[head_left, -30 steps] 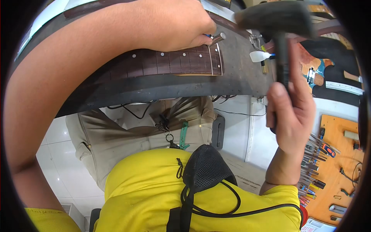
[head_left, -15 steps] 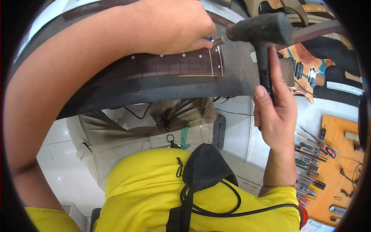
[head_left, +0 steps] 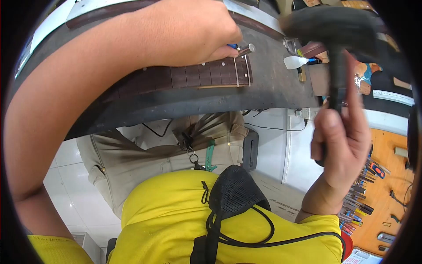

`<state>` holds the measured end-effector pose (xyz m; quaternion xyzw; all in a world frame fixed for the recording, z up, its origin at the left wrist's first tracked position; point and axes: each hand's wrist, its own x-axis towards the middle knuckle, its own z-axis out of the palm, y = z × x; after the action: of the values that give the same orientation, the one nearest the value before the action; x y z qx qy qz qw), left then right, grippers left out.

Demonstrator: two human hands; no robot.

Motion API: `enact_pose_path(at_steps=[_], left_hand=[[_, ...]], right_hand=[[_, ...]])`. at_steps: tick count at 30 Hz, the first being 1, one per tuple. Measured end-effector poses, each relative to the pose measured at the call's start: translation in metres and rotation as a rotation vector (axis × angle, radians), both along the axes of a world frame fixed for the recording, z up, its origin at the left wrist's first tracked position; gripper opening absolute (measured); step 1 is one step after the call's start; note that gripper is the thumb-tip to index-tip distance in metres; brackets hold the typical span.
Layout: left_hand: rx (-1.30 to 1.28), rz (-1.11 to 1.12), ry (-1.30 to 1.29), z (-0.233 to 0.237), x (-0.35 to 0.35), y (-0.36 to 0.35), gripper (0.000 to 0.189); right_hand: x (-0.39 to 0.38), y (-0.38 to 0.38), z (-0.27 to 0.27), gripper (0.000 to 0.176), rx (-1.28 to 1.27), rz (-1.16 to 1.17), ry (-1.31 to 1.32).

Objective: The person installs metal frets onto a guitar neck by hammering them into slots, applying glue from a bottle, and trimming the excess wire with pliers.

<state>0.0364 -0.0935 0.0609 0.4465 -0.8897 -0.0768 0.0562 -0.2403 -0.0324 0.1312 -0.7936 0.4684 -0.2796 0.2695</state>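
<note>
My left hand [head_left: 211, 35] is closed around a short metal rod [head_left: 248, 48] with a bit of blue beside the fingers; the hand covers its other end. Beneath it lies a dark guitar neck's fretboard [head_left: 189, 77] with pale dot inlays. A fret wire [head_left: 236, 72] crosses it near the right end, by the rod. My right hand [head_left: 343, 136] grips the black handle of a mallet [head_left: 329, 28]. Its dark head, blurred by motion, is raised to the right of the rod and apart from it.
A white-nozzled bottle [head_left: 294, 62] lies on the dark workbench [head_left: 268, 83] to the right. Farther right are part of a guitar body [head_left: 365, 77] and a steel ruler [head_left: 393, 97]. An orange tool board [head_left: 387, 176] holds several hand tools. Power cords hang below the bench.
My right hand has swung the mallet to the right, away from the rod. My left hand has shifted slightly left and still holds the rod.
</note>
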Motion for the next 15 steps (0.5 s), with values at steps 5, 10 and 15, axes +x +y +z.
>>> enact_pose_path(at_steps=[5,10,15], left_hand=[[-0.054,-0.030,0.071,0.003,0.004,0.011,0.039],[-0.017,-0.015,-0.030,-0.004,0.000,0.002,0.037],[0.005,-0.040,-0.007,-0.001,0.000,0.002,0.037]], right_hand=[[0.002,0.002,-0.016,0.068,-0.078,0.040,-0.184],[-0.009,0.006,-0.020,0.065,-0.091,0.027,-0.081],[-0.013,0.014,-0.016,0.066,-0.017,0.017,-0.081]])
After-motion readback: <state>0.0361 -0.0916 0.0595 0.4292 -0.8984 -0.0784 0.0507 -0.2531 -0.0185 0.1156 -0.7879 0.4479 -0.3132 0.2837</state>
